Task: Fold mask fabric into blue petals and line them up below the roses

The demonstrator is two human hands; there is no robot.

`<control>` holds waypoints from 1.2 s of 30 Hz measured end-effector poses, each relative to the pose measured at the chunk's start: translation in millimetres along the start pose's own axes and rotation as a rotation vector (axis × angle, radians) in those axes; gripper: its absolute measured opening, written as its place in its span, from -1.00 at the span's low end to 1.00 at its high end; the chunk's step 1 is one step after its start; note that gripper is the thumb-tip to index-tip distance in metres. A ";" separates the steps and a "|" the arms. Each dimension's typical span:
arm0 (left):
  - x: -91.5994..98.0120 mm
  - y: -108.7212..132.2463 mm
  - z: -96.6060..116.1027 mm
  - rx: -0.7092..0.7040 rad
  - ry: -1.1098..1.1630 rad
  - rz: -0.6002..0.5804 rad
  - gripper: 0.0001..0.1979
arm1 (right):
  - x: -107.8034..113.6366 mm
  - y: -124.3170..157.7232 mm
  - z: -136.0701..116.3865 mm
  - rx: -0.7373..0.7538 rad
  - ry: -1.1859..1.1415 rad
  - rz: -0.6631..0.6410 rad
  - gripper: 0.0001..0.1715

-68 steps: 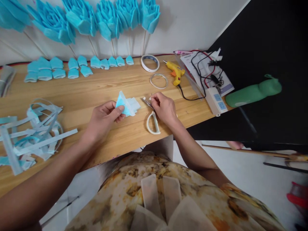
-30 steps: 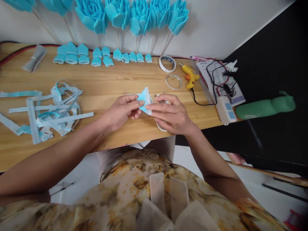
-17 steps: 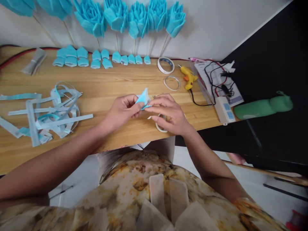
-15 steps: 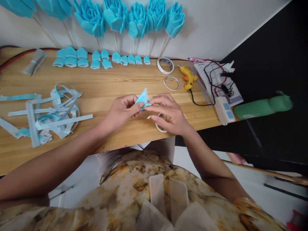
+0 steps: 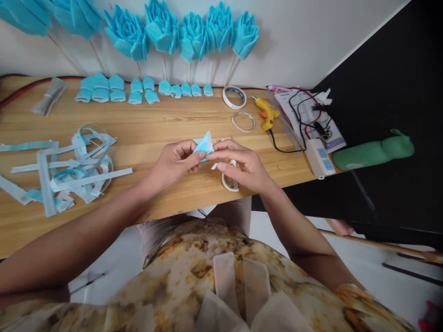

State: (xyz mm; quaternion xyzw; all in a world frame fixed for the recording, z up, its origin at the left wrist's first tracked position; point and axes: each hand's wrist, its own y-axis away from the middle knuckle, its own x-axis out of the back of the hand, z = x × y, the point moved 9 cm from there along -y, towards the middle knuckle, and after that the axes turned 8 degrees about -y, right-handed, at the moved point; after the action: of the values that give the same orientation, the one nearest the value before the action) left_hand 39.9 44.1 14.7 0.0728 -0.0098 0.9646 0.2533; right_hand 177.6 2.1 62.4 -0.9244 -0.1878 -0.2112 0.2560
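Fingertips of left hand (image 5: 173, 162) and right hand (image 5: 242, 166) pinch blue folded piece (image 5: 205, 145) between both grips; white scissors (image 5: 230, 177), probably, under right grip on bench (image 5: 155, 124).

Your left hand (image 5: 173, 161) and right hand (image 5: 242, 166) cover most of the folded blue piece (image 5: 205, 145), so you see only its tip. Your right hand also hides the scissors' (image 5: 230, 177) blades. The blue flowers (image 5: 162, 27) are cut by the top edge, and the printing on the sheet (image 5: 304, 117) is too small to read.

Left hand (image 5: 173, 162) and right hand (image 5: 242, 166) close together, fingertips pinched, forearms angled inward.
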 end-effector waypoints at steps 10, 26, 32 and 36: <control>-3.4 -0.5 -5.4 0.005 0.060 -0.026 -0.58 | 0.0 -2.6 -1.2 -0.052 -0.055 -0.041 -0.71; -3.9 -1.3 -4.0 0.037 0.029 -0.045 -0.66 | 4.9 3.5 5.4 -0.158 -0.233 -0.062 -0.66; -4.6 -1.5 -6.2 0.039 0.004 -0.048 -0.69 | 4.2 6.3 10.6 -0.238 -0.351 -0.102 -0.63; -6.3 -0.8 -5.6 0.041 0.000 -0.062 -0.70 | 1.1 6.3 13.4 -0.250 -0.401 -0.105 -0.60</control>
State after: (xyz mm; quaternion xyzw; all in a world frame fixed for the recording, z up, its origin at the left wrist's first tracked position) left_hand 45.0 42.0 8.2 0.0784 0.0122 0.9563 0.2816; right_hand 185.3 4.7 50.0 -0.9614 -0.2550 -0.0580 0.0858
